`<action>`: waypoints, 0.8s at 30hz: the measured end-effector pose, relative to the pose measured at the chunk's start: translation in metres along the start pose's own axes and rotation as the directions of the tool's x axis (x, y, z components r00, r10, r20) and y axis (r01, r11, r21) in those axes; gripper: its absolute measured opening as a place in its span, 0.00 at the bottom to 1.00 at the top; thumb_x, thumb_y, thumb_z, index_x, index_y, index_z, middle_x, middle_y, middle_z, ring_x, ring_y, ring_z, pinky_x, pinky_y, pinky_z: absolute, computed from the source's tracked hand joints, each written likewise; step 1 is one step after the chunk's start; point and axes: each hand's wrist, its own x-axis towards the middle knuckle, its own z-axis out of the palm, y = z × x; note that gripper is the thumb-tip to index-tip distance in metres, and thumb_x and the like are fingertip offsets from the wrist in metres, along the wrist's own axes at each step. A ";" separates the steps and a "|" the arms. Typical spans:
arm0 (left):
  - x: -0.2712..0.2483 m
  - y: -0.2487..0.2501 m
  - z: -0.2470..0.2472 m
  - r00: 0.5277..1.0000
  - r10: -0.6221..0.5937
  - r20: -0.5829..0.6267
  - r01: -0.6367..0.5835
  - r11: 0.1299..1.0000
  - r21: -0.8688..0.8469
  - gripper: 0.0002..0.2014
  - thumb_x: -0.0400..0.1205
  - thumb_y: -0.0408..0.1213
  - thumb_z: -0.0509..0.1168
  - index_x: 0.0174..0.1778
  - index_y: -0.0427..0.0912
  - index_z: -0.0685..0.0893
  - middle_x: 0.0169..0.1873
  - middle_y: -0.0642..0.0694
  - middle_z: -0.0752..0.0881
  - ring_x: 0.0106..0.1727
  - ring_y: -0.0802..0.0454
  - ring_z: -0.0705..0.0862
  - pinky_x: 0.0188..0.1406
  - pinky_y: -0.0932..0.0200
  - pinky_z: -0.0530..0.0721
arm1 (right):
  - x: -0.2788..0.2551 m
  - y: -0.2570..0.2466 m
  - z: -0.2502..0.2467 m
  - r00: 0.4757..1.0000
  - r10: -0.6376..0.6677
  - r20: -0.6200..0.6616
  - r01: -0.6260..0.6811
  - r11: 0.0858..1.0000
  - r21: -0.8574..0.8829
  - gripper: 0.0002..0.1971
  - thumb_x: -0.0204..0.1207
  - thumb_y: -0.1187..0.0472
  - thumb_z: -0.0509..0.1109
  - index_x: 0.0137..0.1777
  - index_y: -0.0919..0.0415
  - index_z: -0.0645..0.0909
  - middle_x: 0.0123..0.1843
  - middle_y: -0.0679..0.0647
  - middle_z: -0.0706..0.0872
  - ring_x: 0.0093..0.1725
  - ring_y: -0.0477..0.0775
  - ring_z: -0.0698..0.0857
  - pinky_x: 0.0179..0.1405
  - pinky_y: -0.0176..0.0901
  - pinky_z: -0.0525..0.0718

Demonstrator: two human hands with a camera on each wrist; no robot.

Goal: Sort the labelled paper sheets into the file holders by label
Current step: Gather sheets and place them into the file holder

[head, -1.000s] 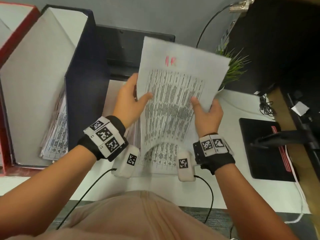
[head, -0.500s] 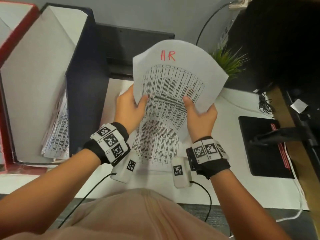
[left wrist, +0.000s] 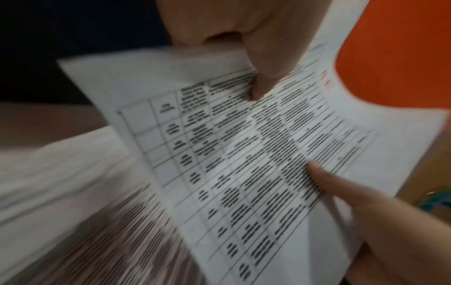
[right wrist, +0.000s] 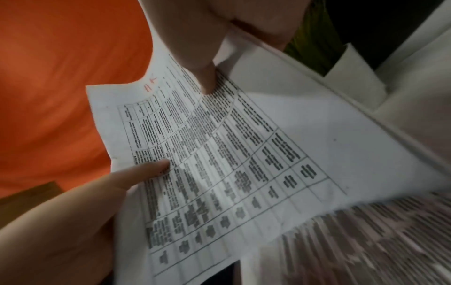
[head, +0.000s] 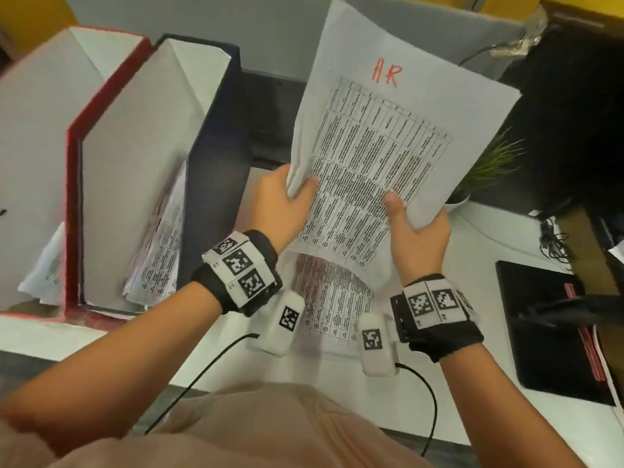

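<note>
A printed sheet (head: 388,140) marked "HR" in red is held up over the desk, tilted away from me. My left hand (head: 287,201) pinches its lower left edge, thumb on the front. My right hand (head: 415,221) pinches the lower right edge the same way. The left wrist view shows the sheet (left wrist: 244,164) under my left thumb (left wrist: 256,90). In the right wrist view my right thumb (right wrist: 207,81) presses the sheet (right wrist: 244,154). More printed sheets (head: 331,298) lie on the desk below. A red file holder (head: 72,136) and a navy file holder (head: 216,136) stand at the left, both holding papers.
A small green plant (head: 486,170) stands just right of the raised sheet. A black pad (head: 547,332) lies at the right edge, with a dark monitor and cables beyond it. A black tray (head: 270,106) sits behind the navy holder. Wrist cables trail over the desk's front edge.
Both hands have raised the HR sheet higher off the stack. It was bowed half a second ago and now stands flatter and taller.
</note>
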 end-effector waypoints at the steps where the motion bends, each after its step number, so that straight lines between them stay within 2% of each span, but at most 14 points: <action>1: 0.002 0.010 -0.010 1.000 0.029 -0.004 -0.029 0.999 0.034 0.15 0.80 0.35 0.65 0.27 0.41 0.72 0.22 0.48 0.72 0.24 0.55 0.68 0.21 0.65 0.68 | 0.000 -0.006 0.000 0.999 -0.023 0.032 0.023 1.000 0.012 0.14 0.74 0.60 0.73 0.58 0.49 0.78 0.55 0.40 0.85 0.56 0.31 0.84 0.56 0.26 0.82; 3: 0.008 0.027 -0.037 0.997 0.078 -0.014 -0.076 0.993 0.092 0.15 0.79 0.35 0.65 0.27 0.38 0.70 0.21 0.48 0.69 0.22 0.56 0.65 0.21 0.64 0.65 | -0.001 -0.010 -0.001 0.990 -0.061 0.126 0.057 0.998 0.031 0.16 0.76 0.55 0.70 0.63 0.52 0.76 0.55 0.41 0.86 0.55 0.36 0.85 0.53 0.29 0.84; 5: 0.013 0.038 -0.072 0.996 0.079 -0.038 -0.074 0.992 0.106 0.14 0.80 0.35 0.66 0.32 0.31 0.74 0.22 0.46 0.69 0.21 0.56 0.66 0.20 0.63 0.66 | -0.004 -0.004 -0.006 0.975 -0.037 0.217 0.033 0.999 0.022 0.17 0.74 0.48 0.66 0.62 0.49 0.74 0.46 0.42 0.89 0.44 0.38 0.87 0.40 0.28 0.85; 6: 0.016 0.042 -0.091 0.996 0.067 -0.056 -0.060 0.991 0.118 0.14 0.80 0.36 0.67 0.33 0.32 0.75 0.22 0.46 0.69 0.19 0.57 0.67 0.19 0.64 0.67 | -0.005 0.003 -0.009 0.967 -0.013 0.253 0.017 1.000 -0.014 0.17 0.73 0.45 0.65 0.61 0.46 0.74 0.44 0.45 0.89 0.40 0.39 0.87 0.36 0.29 0.85; 8: 0.018 0.047 -0.132 0.994 0.048 -0.095 -0.032 0.986 0.164 0.12 0.79 0.39 0.68 0.33 0.39 0.75 0.22 0.50 0.70 0.17 0.64 0.68 0.16 0.71 0.68 | -0.007 0.023 -0.016 0.957 0.037 0.288 -0.001 0.992 -0.124 0.16 0.72 0.46 0.65 0.59 0.43 0.73 0.46 0.53 0.88 0.39 0.42 0.87 0.34 0.28 0.84; 10: 0.019 0.048 -0.171 0.989 0.013 -0.145 0.016 0.981 0.192 0.08 0.78 0.42 0.70 0.44 0.41 0.82 0.29 0.51 0.79 0.23 0.66 0.75 0.19 0.76 0.72 | -0.008 0.047 -0.023 0.959 0.089 0.269 -0.023 0.971 -0.237 0.15 0.74 0.50 0.68 0.59 0.43 0.74 0.46 0.59 0.86 0.41 0.46 0.85 0.37 0.26 0.82; 11: 0.018 0.047 -0.191 0.983 -0.014 -0.181 0.049 0.980 0.195 0.09 0.77 0.43 0.71 0.48 0.43 0.84 0.34 0.52 0.83 0.27 0.67 0.79 0.22 0.77 0.75 | -0.008 0.057 -0.027 0.963 0.108 0.246 -0.033 0.956 -0.292 0.14 0.74 0.53 0.70 0.59 0.43 0.75 0.46 0.60 0.85 0.42 0.47 0.83 0.37 0.25 0.81; 13: 0.015 0.045 -0.228 0.966 -0.071 -0.250 0.120 0.976 0.183 0.09 0.74 0.46 0.72 0.46 0.47 0.85 0.36 0.55 0.88 0.31 0.67 0.85 0.25 0.75 0.79 | -0.009 0.075 -0.036 0.971 0.138 0.195 -0.049 0.915 -0.400 0.14 0.74 0.55 0.72 0.58 0.45 0.77 0.46 0.60 0.85 0.45 0.54 0.83 0.42 0.25 0.78; 14: 0.013 0.043 -0.244 0.955 -0.098 -0.281 0.154 0.971 0.184 0.08 0.73 0.47 0.73 0.43 0.50 0.85 0.36 0.56 0.89 0.33 0.68 0.86 0.26 0.74 0.80 | -0.010 0.082 -0.039 0.971 0.159 0.179 -0.065 0.896 -0.440 0.15 0.73 0.55 0.73 0.58 0.46 0.77 0.48 0.61 0.85 0.48 0.57 0.83 0.48 0.29 0.81; 16: 0.010 0.035 -0.276 0.927 -0.152 -0.344 0.229 0.954 0.195 0.10 0.70 0.50 0.74 0.44 0.53 0.86 0.39 0.58 0.90 0.38 0.66 0.88 0.34 0.67 0.82 | -0.011 0.091 -0.045 0.970 0.183 0.161 -0.073 0.848 -0.525 0.16 0.71 0.57 0.75 0.59 0.51 0.78 0.50 0.65 0.86 0.53 0.62 0.83 0.60 0.47 0.80; 18: 0.008 0.026 -0.302 0.895 -0.201 -0.397 0.314 0.918 0.243 0.14 0.68 0.53 0.75 0.45 0.54 0.85 0.39 0.55 0.89 0.40 0.60 0.88 0.35 0.61 0.80 | -0.012 0.094 -0.047 0.974 0.181 0.134 -0.059 0.780 -0.623 0.19 0.69 0.58 0.77 0.59 0.57 0.79 0.51 0.68 0.86 0.53 0.66 0.83 0.62 0.58 0.78; 21: 0.012 0.010 -0.325 0.863 -0.263 -0.431 0.426 0.837 0.343 0.15 0.67 0.52 0.76 0.44 0.51 0.85 0.38 0.53 0.87 0.38 0.57 0.85 0.29 0.61 0.76 | -0.014 0.096 -0.048 0.972 0.218 0.092 -0.089 0.698 -0.711 0.28 0.64 0.59 0.81 0.63 0.64 0.79 0.54 0.72 0.85 0.54 0.70 0.83 0.64 0.63 0.77; 24: 0.020 -0.008 -0.328 0.857 -0.300 -0.418 0.485 0.743 0.461 0.18 0.68 0.46 0.77 0.50 0.43 0.86 0.41 0.46 0.87 0.38 0.51 0.84 0.34 0.60 0.79 | -0.017 0.099 -0.047 0.949 0.307 0.069 -0.158 0.656 -0.738 0.36 0.59 0.59 0.84 0.67 0.67 0.75 0.59 0.73 0.83 0.57 0.71 0.83 0.66 0.62 0.76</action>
